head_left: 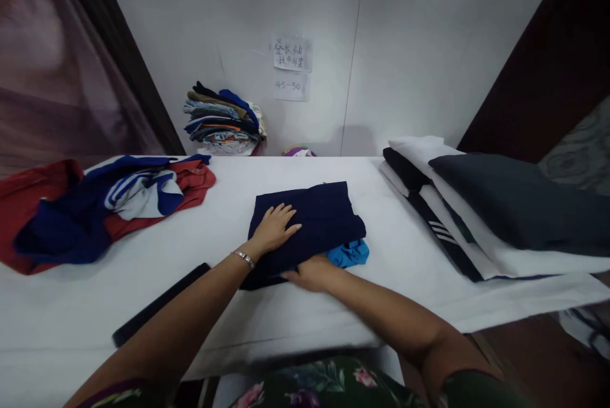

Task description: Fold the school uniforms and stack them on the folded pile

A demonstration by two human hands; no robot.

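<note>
A folded navy garment [319, 211] lies in front of me on the white table. My left hand [274, 230] rests flat on its top, fingers spread and holding nothing. At the near edge, my right hand [314, 272] reaches between the layers, its thumb outside and its fingers hidden by cloth; it seems to grip the lower layer. A bright blue cloth [350, 253] sticks out from under the garment, just beyond my right hand. Below my left forearm lies a narrow black strip-like object [162, 303].
Crumpled red clothing [42, 189] and blue clothing [81, 224] spread over the left side. A pile of folded clothes [519, 204] occupies the right. Another stack [222, 119] stands beyond the far edge, near a wall with paper notes [291, 69]. The white tabletop [405, 293] ends close to my body.
</note>
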